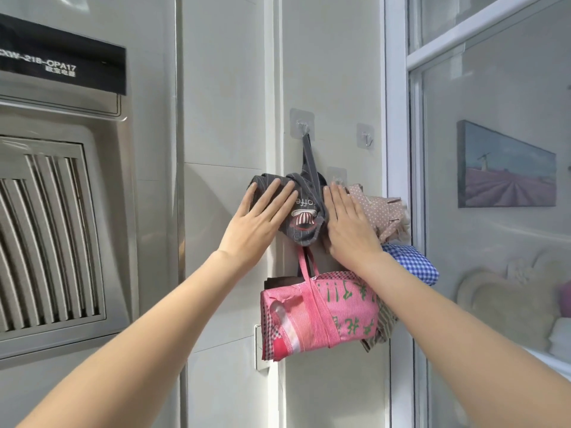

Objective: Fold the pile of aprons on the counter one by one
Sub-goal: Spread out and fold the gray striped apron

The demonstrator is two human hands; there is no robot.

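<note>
A folded grey striped apron (304,214) hangs by its strap from a clear adhesive hook (302,125) on the tiled wall. My left hand (259,220) lies flat on the bundle's left side with straight fingers. My right hand (347,223) presses flat on its right side. Below hangs a folded pink striped apron (321,316) with green characters, tied with its own strap. A beige dotted apron (383,211) and a blue checked apron (411,264) hang to the right, partly behind my right forearm.
A second clear hook (365,135) on the wall is bare. A range hood (58,186) with a slatted grille fills the left. A white-framed glass partition (398,149) stands at the right, with a painting (506,171) beyond it.
</note>
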